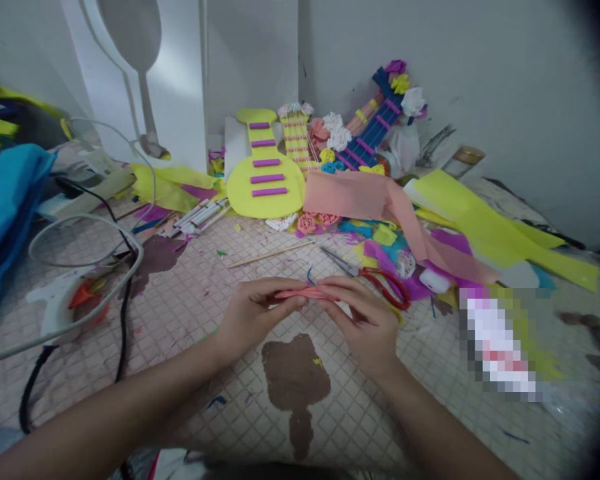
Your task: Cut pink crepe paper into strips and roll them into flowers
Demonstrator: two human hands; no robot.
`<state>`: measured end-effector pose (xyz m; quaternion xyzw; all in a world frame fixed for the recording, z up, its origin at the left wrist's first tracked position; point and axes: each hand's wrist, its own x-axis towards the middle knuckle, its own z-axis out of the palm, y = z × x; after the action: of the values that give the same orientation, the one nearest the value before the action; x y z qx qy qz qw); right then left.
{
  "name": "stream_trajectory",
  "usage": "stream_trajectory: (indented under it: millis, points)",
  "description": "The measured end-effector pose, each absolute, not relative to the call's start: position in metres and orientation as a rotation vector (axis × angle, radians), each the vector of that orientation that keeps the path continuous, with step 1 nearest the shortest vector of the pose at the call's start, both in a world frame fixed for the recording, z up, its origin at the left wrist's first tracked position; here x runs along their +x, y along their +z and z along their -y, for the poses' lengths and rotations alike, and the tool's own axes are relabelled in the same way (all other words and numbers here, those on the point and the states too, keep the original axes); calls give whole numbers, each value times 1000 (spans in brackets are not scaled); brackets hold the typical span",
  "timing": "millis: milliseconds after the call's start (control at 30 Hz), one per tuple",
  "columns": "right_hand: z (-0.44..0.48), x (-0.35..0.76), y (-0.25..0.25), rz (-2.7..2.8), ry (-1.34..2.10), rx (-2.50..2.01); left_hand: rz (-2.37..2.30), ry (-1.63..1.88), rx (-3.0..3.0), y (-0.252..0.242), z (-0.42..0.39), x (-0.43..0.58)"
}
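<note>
Between both hands, low over the table, stretches a narrow folded strip of salmon-pink crepe paper [307, 293]. My left hand [260, 310] pinches its left end with thumb and fingers. On the other end, my right hand [365, 320] has its thumb and fingertips closed. Just beyond the right hand lie scissors with red handles [393, 288], blades pointing away to the left. A thin wooden stick [273, 255] rests on the table past the fingers. A longer band of the same pink paper [347, 195] lies loosely over the scraps at the back.
A yellow guitar-shaped cutout [265, 190] with purple strips leans at the back, beside a blue decorated one [375, 137]. At left are a white glue gun [60, 300], cables and blue paper [10, 207]. Yellow crepe paper [500, 227] spreads at right. Markers [200, 217] lie behind.
</note>
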<state>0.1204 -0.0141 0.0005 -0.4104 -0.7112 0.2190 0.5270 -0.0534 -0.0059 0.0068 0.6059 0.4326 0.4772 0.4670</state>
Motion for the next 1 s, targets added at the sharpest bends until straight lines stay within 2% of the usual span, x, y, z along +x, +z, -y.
stream_trajectory:
  millis: [333, 700, 833, 1000]
  points:
    - [14, 122, 3, 1706, 537, -1023, -999, 1205, 1505, 7, 5, -53]
    - [13, 127, 7, 1823, 303, -979, -1008, 1111, 1294, 9, 6, -52]
    - [13, 127, 5, 1755, 407, -991, -1011, 1109, 1321, 9, 7, -53]
    - [15, 123, 4, 1568, 769, -1035, -1017, 1188, 1505, 11, 8, -53]
